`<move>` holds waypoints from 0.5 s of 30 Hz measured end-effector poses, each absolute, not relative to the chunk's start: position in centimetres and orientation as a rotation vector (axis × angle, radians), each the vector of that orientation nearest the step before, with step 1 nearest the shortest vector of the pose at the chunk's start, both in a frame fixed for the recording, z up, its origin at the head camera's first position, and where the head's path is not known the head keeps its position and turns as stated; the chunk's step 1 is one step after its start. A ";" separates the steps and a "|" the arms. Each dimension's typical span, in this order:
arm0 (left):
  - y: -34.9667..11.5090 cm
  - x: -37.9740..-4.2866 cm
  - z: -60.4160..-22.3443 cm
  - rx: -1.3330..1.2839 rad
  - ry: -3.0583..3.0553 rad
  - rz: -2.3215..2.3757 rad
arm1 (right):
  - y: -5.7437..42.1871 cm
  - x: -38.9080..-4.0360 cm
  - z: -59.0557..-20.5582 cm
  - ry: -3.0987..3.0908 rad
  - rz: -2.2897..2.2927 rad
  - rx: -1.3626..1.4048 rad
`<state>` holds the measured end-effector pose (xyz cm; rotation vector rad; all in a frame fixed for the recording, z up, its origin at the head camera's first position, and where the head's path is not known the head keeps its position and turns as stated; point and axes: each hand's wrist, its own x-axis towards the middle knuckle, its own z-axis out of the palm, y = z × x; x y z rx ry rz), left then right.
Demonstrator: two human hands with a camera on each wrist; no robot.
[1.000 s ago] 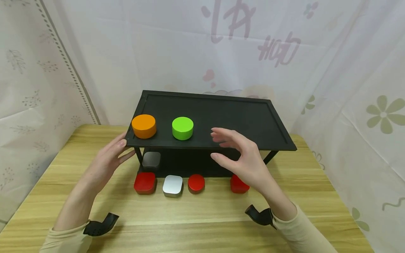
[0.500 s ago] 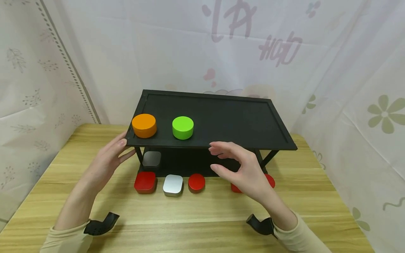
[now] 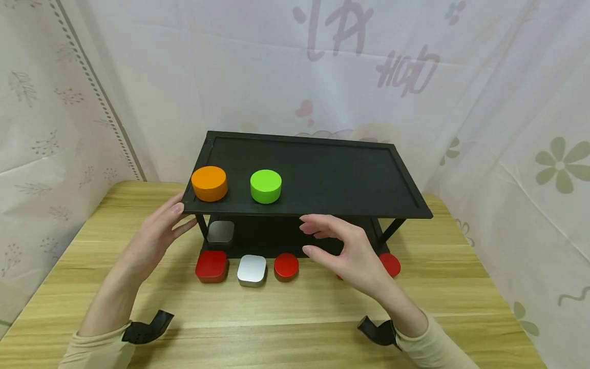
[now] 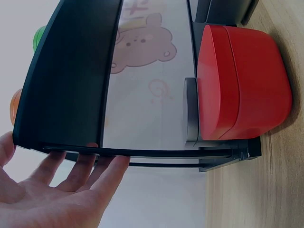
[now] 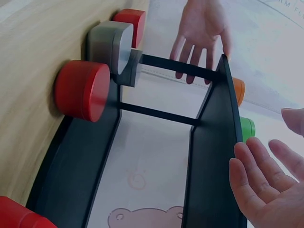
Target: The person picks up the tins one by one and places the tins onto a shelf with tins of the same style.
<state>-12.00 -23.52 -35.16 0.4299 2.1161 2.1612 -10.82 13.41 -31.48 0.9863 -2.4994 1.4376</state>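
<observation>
My left hand holds the left front corner of a black two-tier rack, thumb at the corner and fingers against the side frame. In front of the rack's upper edge hovers my right hand, fingers and thumb loosely curved apart, holding nothing. On the top shelf stand an orange round tin and a green round tin. A dark grey square tin sits on the lower shelf at the left. Before the rack stand a red square tin, a silver square tin and a red round tin.
Another red round tin stands by the rack's right front. A red tin is almost wholly hidden behind my right hand. The wooden table carries everything; a patterned white cloth hangs behind.
My right hand has moved down and slightly left, from over the top shelf's front to before its edge. It now hides a red tin and uncovers the rightmost one. My left hand keeps its place.
</observation>
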 end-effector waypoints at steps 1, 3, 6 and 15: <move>-23.5 -12.0 -35.2 0.430 2.116 2.161 | 13.4 -10.8 -31.6 -2.504 1.438 0.987; -23.5 -12.0 -35.2 0.432 2.116 2.162 | 13.3 -10.9 -31.8 -2.512 1.439 0.985; -23.5 -12.0 -35.2 0.434 2.115 2.162 | 13.2 -11.0 -32.2 -2.524 1.443 0.985; -23.5 -11.9 -35.1 0.431 2.115 2.165 | 12.9 -11.3 -33.5 -2.572 1.463 0.958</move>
